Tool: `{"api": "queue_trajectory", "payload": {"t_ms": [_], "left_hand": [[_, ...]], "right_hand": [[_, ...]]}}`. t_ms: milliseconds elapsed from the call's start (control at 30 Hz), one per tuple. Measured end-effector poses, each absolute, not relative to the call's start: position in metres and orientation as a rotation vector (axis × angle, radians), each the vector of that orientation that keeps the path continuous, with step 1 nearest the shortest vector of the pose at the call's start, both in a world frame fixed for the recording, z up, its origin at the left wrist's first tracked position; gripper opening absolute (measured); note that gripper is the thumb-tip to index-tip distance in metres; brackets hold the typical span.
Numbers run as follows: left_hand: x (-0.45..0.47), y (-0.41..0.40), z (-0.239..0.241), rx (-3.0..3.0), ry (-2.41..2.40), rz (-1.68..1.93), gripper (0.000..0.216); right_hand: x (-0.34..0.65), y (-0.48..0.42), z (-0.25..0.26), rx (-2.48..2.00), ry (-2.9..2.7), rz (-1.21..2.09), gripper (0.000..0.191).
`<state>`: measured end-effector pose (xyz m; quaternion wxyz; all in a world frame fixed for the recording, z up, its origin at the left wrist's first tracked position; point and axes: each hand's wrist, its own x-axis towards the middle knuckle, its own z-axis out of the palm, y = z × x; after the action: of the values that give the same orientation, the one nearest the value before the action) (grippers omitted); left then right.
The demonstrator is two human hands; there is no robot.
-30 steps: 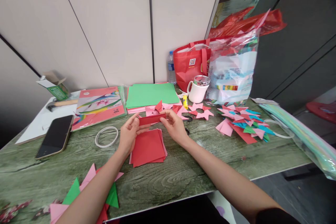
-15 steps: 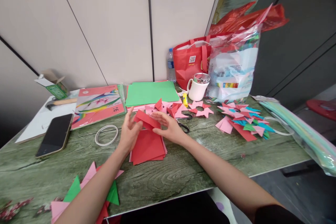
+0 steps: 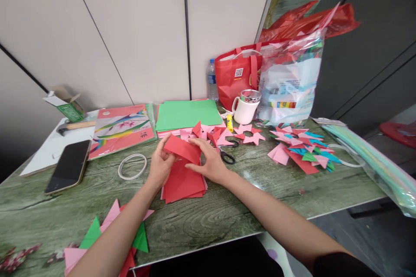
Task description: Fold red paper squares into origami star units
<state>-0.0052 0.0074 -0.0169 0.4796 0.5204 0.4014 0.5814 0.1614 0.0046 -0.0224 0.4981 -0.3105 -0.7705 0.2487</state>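
A red sheet of paper (image 3: pixel 183 149), apparently folded over, is held up above the table between my two hands. My left hand (image 3: pixel 161 162) pinches its left end, thumb on the near side. At the right end, my right hand (image 3: pixel 209 160) curves round the paper, fingertips at its upper edge and thumb lower down, spread from the fingers. Directly below lies a stack of red and pink paper squares (image 3: pixel 184 188). Behind the hands are folded pink and red paper pieces (image 3: pixel 208 133), with black-handled scissors (image 3: pixel 227 157) beside them.
Green paper sheets (image 3: pixel 188 114), a white mug (image 3: pixel 246 108) and a glue stick (image 3: pixel 229 123) stand or lie behind. To the left are a tape ring (image 3: pixel 132 167) and a phone (image 3: pixel 69 166). Colourful folded pieces (image 3: pixel 299 143) lie right; a paper star (image 3: pixel 140 238) is under my left forearm.
The red paper has tilted so that more of its broad face shows. My right thumb has come away from the paper and dropped slightly. The left hand keeps its hold.
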Motion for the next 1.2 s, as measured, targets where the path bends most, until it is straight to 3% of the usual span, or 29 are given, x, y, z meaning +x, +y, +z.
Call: {"api": "queue_trajectory", "payload": {"t_ms": [167, 267, 367, 567, 900, 1000, 1133, 1200], "left_hand": [[-0.006, 0.005, -0.016, 1.430, 1.074, 1.412, 0.076], [-0.006, 0.006, -0.017, 1.442, 1.072, 1.465, 0.061], [-0.009, 0.007, -0.020, 1.518, 1.193, 1.369, 0.036], [-0.008, 0.004, -0.018, 1.714, 1.022, 1.089, 0.047], [-0.005, 0.000, -0.014, 1.967, 1.040, 1.018, 0.017], [-0.003, -0.001, -0.012, 1.834, 1.106, 1.111, 0.034], [0.000, 0.000, -0.010, 1.514, 1.004, 1.342, 0.093], [0.001, 0.001, -0.010, 1.424, 0.977, 1.405, 0.111]], "right_hand": [[0.161, 0.012, -0.031, -0.933, -1.570, 0.837, 0.034], [0.162, 0.019, -0.033, -0.921, -1.348, 1.086, 0.025], [0.163, 0.023, -0.033, -0.830, -1.196, 1.274, 0.027], [0.167, 0.027, -0.029, -0.819, -1.130, 1.269, 0.030], [0.169, 0.025, -0.024, -0.802, -1.091, 1.283, 0.033], [0.167, 0.023, -0.026, -0.791, -1.171, 1.245, 0.034], [0.164, 0.020, -0.030, -0.733, -1.261, 1.228, 0.031], [0.163, 0.018, -0.030, -0.731, -1.294, 1.211, 0.029]]}}
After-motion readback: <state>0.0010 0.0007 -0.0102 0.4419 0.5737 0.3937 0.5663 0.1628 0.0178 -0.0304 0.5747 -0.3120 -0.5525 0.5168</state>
